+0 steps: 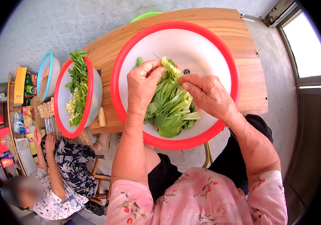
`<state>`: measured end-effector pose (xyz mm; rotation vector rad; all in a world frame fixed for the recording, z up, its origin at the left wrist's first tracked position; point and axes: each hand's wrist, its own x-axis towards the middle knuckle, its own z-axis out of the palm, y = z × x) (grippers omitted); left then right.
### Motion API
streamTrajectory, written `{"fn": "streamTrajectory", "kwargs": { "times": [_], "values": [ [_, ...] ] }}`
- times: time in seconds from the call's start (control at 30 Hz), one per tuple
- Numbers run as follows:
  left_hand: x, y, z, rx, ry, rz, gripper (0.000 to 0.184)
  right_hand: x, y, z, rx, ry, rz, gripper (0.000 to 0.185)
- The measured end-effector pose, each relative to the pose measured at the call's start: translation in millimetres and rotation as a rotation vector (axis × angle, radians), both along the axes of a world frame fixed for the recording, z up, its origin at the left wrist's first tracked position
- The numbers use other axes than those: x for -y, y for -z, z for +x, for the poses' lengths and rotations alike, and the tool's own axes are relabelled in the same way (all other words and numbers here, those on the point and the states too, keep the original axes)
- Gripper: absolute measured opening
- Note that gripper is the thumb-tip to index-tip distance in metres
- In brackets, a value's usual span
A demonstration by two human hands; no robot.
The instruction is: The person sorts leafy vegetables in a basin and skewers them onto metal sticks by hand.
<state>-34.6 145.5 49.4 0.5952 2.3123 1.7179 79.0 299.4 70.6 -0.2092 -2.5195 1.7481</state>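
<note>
Centrally, large basin [205, 48] holds leafy greens [171, 108]; smaller basin [96, 92], more greens [79, 101]

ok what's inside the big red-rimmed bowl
The bowl holds leafy greens and shows a dark round mark on its bottom. Anything beneath the greens or behind the left hand and right hand is covered.

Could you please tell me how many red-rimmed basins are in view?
2: the large basin on the wooden table, and the smaller basin to its left, holding greens. No others show.
</note>
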Motion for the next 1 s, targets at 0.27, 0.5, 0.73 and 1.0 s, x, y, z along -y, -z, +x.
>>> {"fn": "streamTrajectory", "kwargs": {
  "times": [0.27, 0.5, 0.73, 1.0],
  "values": [
    [4, 22, -9, -0.232, 0.015, -0.428, 0.014, -4, 1, -1, -0.093, 0.114, -0.099, 0.023],
    [-2, 53, -7, -0.480, 0.285, -0.663, 0.020, -9, -1, -1, -0.099, 0.190, -0.122, 0.018],
    [-2, 49, -14, -0.211, 0.072, -0.572, 0.012, -10, 0, -2, -0.111, 0.166, -0.089, 0.017],
    [0, 12, -16, 0.297, -0.126, 0.013, 0.015, -6, 4, 0, -0.048, 0.044, -0.038, 0.021]
  ]
}}
